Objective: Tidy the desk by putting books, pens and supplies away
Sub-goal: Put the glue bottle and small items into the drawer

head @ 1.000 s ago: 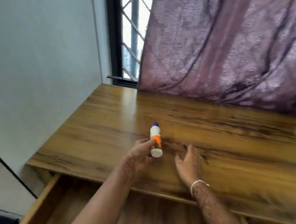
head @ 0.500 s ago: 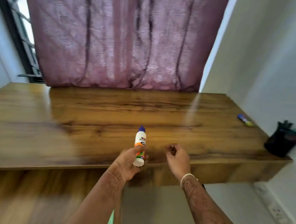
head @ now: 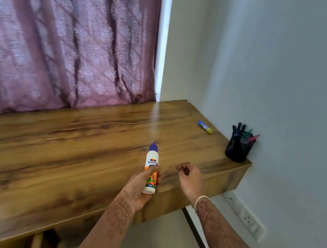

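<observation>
My left hand [head: 139, 186] grips a white glue bottle [head: 151, 169] with a blue cap and orange label, held upright above the front edge of the wooden desk [head: 68, 151]. My right hand [head: 189, 179] hovers beside it with fingers curled loosely and nothing in it. At the desk's far right corner stands a black pen holder [head: 237, 149] with several pens in it. A small blue and yellow glue stick [head: 205, 127] lies on the desk behind the holder.
A purple curtain [head: 65, 33] hangs behind the desk. Grey walls close the right side, with a white power socket [head: 249, 220] low on the wall. The desk's right end stops near the wall.
My left hand lifted the glue bottle off the desk. The view swung to the right, from the open drawer and window to the desk's right end with the pen holder.
</observation>
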Demonstrator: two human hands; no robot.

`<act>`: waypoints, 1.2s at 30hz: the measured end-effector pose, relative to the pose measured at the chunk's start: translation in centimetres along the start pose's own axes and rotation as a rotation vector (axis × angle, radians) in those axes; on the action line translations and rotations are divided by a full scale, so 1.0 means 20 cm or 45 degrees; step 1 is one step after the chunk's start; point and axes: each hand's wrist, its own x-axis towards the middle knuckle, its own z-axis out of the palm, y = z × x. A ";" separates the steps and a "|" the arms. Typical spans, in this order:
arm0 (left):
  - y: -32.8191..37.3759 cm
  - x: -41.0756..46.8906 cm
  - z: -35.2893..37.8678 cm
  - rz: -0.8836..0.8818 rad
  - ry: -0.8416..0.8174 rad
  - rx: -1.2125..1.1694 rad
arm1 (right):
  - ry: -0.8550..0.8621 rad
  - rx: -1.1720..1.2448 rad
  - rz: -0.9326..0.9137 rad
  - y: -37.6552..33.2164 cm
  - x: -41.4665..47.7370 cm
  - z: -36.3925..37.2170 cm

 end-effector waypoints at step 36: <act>0.36 0.68 0.27 0.133 -0.004 0.072 | 0.425 0.227 0.178 0.09 1.12 -0.14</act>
